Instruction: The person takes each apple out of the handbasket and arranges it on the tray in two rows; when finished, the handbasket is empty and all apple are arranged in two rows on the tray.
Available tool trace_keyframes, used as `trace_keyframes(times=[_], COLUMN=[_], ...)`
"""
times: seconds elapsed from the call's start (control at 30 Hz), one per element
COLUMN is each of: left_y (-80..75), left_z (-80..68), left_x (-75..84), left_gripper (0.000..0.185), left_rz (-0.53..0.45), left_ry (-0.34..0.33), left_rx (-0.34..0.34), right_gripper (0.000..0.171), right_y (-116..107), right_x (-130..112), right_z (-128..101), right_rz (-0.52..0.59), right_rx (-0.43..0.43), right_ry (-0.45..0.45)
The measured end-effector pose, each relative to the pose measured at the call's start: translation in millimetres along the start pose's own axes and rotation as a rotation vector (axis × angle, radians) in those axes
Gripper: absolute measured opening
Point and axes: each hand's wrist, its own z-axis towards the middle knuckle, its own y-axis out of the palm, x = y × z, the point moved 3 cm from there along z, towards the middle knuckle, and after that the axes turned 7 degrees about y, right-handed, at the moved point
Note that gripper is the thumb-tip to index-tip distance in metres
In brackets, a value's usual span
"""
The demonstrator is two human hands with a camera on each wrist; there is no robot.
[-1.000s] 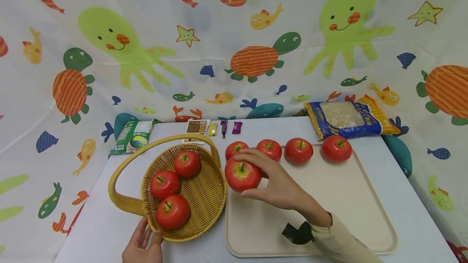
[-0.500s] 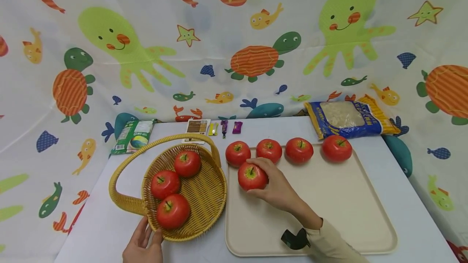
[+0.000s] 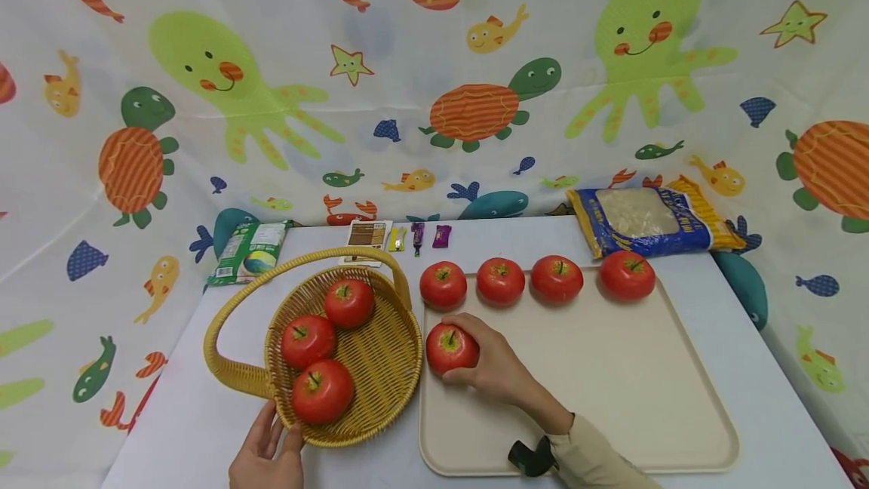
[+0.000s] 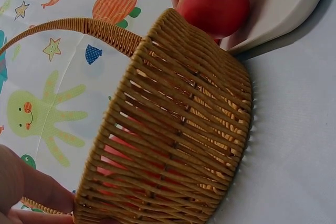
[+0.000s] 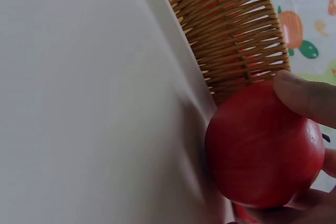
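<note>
Fingers (image 3: pixel 468 323) grip an apple (image 3: pixel 449 348) on the tray (image 3: pixel 611 398) beside the basket (image 3: pixel 380 368).

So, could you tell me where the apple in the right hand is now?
In the head view, the apple sits at the tray's left edge, beside the basket, gripped by the right hand.

Glossy smooth red apple (image 3: pixel 451 348), woven wicker basket (image 3: pixel 380 368), matt plastic tray (image 3: pixel 631 398).

Eight apples (image 3: pixel 451 348), one basket (image 3: pixel 380 368), one tray (image 3: pixel 611 368), two bags (image 3: pixel 645 219), four small packets (image 3: pixel 417 237)
</note>
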Motion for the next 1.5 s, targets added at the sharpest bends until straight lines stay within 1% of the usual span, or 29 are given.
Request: trace_keyframes(times=[0.1, 0.33, 0.53, 0.7, 0.87, 0.93, 1.0, 1.1, 1.2, 1.27, 1.37, 1.5], left_y=[-0.2, -0.6, -0.3, 0.3, -0.1, -0.4, -0.7, -0.5, -0.4, -0.4, -0.4, 0.5], left_z=[-0.2, 0.2, 1.0, 1.5, 0.0, -0.6, -0.9, -1.3, -1.5, -1.7, -1.9, -0.9], left_x=[0.9, 0.8, 0.1, 0.6, 1.5, 2.0, 2.4, 2.9, 2.7, 2.4, 2.3, 1.3], left_gripper=[0.064, 0.064, 0.064, 0.064, 0.064, 0.064, 0.064, 0.064, 0.065, 0.064, 0.064, 0.064], left_rz=[0.002, 0.011, 0.015, -0.003, 0.001, 0.009, 0.01, 0.016, 0.013, 0.007, 0.002, 0.011], left_ry=[0.001, 0.005, -0.017, -0.005, 0.012, 0.01, 0.006, -0.002, -0.003, 0.001, 0.008, 0.003], left_rx=[0.0, 0.0, -0.009, -0.01, -0.011, -0.013, -0.016, -0.019, -0.017, -0.012, -0.005, 0.0], right_gripper=[0.074, 0.075, 0.075, 0.082, 0.09, 0.089, 0.086, 0.08, 0.074, 0.071, 0.069, 0.066], right_y=[3, 7, 6, 4, -6, -13, -21, -31, -33, -29, -16, 9], right_x=[1, 2, 0, -1, -6, -14, -26, -51, -78, -95, -115, -130], right_z=[1, 3, 3, 2, 0, -2, -5, -9, -8, -5, 5, 28], right_rz=[-0.004, 0.011, -0.011, -0.046, -0.138, -0.183, -0.215, -0.243, -0.252, -0.245, -0.242, -0.238], right_rx=[-0.01, -0.039, -0.049, -0.068, -0.08, -0.076, -0.073, -0.08, -0.12, -0.171, -0.257, -0.354], right_ry=[0.004, 0.048, 0.069, 0.075, 0.089, 0.077, 0.056, 0.001, -0.064, -0.107, -0.184, -0.271])
